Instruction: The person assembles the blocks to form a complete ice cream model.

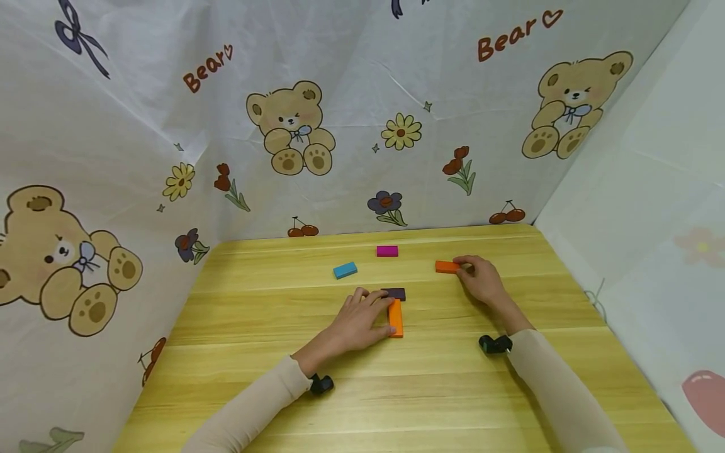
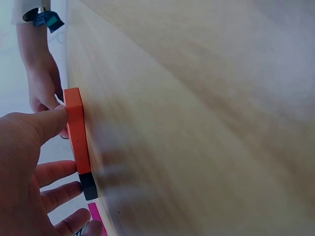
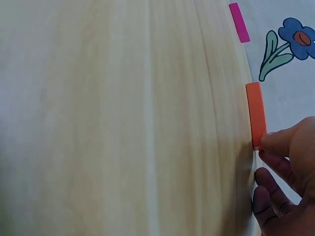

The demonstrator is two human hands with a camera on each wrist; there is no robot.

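Observation:
An orange block (image 1: 396, 319) lies lengthwise toward me near the table's middle, and my left hand (image 1: 358, 319) grips it by its two ends, thumb at the near end and a finger at the far one. Directly beyond it a black block (image 1: 394, 294) lies crosswise; in the left wrist view the two meet end on, with another left finger at the black block (image 2: 88, 186). Farther back on the right, my right hand (image 1: 481, 280) pinches the right end of a red-orange block (image 1: 447, 267) between thumb and finger. In the right wrist view this block (image 3: 256, 114) shows its long side.
A blue block (image 1: 345, 270) lies at an angle, left of and behind the black one. Near the back edge is a magenta block (image 1: 387, 251). A white cloth (image 1: 351, 195) printed with bears and flowers hangs behind the wooden table (image 1: 442, 390).

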